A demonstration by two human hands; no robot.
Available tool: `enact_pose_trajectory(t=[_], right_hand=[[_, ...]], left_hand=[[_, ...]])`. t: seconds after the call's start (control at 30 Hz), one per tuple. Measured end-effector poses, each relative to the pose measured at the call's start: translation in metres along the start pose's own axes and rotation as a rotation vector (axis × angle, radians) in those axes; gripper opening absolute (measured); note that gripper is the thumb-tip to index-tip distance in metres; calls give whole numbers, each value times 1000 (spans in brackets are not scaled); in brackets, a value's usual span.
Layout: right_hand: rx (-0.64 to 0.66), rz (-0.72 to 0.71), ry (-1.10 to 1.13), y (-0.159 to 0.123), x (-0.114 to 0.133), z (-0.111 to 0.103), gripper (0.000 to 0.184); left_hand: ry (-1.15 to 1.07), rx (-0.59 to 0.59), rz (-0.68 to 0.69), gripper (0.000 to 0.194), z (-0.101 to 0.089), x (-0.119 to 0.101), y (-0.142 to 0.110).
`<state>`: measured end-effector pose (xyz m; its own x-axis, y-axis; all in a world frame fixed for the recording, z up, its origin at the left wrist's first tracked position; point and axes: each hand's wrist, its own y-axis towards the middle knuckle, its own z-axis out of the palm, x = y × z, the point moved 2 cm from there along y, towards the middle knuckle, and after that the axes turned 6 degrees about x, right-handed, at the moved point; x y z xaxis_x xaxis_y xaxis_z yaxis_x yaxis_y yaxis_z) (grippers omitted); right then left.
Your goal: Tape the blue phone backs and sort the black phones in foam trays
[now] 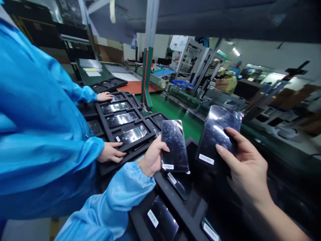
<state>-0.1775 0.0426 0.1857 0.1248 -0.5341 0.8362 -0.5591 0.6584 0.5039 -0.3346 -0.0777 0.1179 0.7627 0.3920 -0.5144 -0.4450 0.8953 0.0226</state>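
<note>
My left hand (153,154) grips a dark, glossy phone screen (175,142) by its left edge, thumb on the face. The screen stands nearly upright, with a white label near its lower end. At the right, my right hand (247,164) holds a second phone screen (215,129), thumb and finger over its face; its film looks wrinkled, and a white label shows at the bottom. Below both hands lies a black tray (173,204) with labelled phone screens in its slots, among them one (162,217) at the front. The tray's right part is lost in shadow.
At left, a person in a blue smock (45,134) rests both hands on a stack of black trays (130,145) holding several screens. A metal post (150,26) rises behind it. A green conveyor (173,110) runs beyond; machines and other people are farther back.
</note>
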Motion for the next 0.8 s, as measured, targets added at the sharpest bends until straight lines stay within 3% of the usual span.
enact_pose_trajectory(t=[0.27, 0.43, 0.8], right_hand=[[64, 79, 9, -29, -19, 14, 59], [86, 28, -70, -37, -19, 27, 56], [116, -26, -110, -38, -19, 32, 55]], left_hand=[[41, 285, 28, 79, -20, 3, -2], [52, 316, 55, 85, -29, 7, -4], [115, 373, 80, 90, -35, 10, -2]])
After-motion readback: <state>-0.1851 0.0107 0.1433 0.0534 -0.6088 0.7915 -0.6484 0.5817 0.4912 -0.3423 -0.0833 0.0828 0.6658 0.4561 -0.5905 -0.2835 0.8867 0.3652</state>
